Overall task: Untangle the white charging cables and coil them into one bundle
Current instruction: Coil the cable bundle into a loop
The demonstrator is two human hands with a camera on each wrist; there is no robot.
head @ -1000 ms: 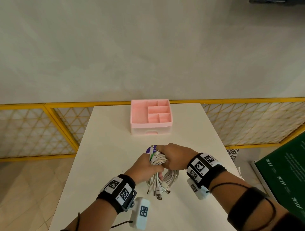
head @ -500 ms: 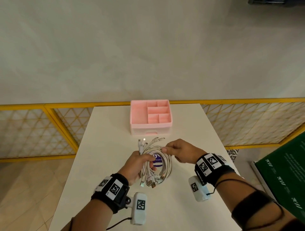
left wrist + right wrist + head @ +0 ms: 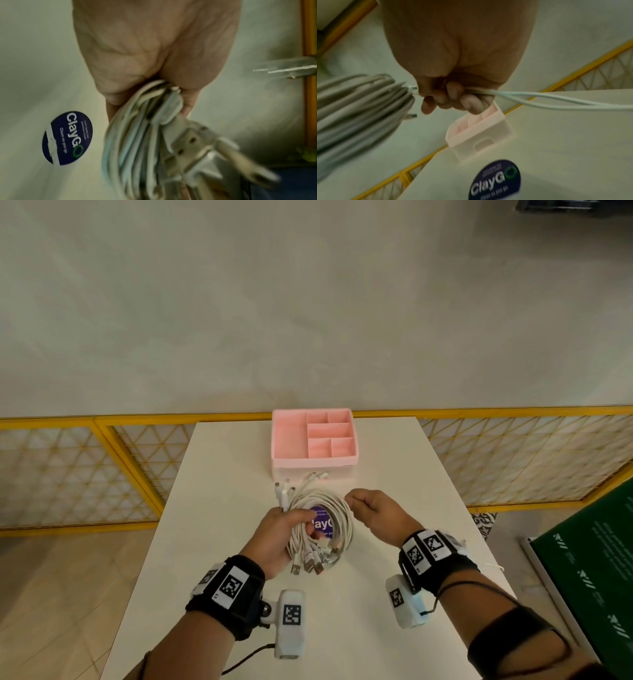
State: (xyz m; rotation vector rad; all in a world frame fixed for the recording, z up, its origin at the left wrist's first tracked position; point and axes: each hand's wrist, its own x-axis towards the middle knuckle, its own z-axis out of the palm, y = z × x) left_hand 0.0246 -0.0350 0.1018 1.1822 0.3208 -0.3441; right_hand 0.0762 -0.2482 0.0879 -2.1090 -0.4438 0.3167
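Note:
A coil of white charging cables hangs just above the white table in the middle of the head view. My left hand grips the coil's left side, with several plug ends sticking out above and below it. In the left wrist view the cables run out of my curled left hand. My right hand pinches strands at the coil's upper right edge. In the right wrist view two white strands pass through my curled right fingers, and the coil lies to the left.
A pink divided organiser box stands at the table's far middle, just beyond the cables. A round dark-blue sticker on the tabletop shows through the coil. Yellow lattice railings flank the table. A green board lies at right.
The coil has opened from a tight clump into a round loop. My right hand has shifted from gripping the clump's top to pinching the loop's right edge, and both hands have moved slightly apart.

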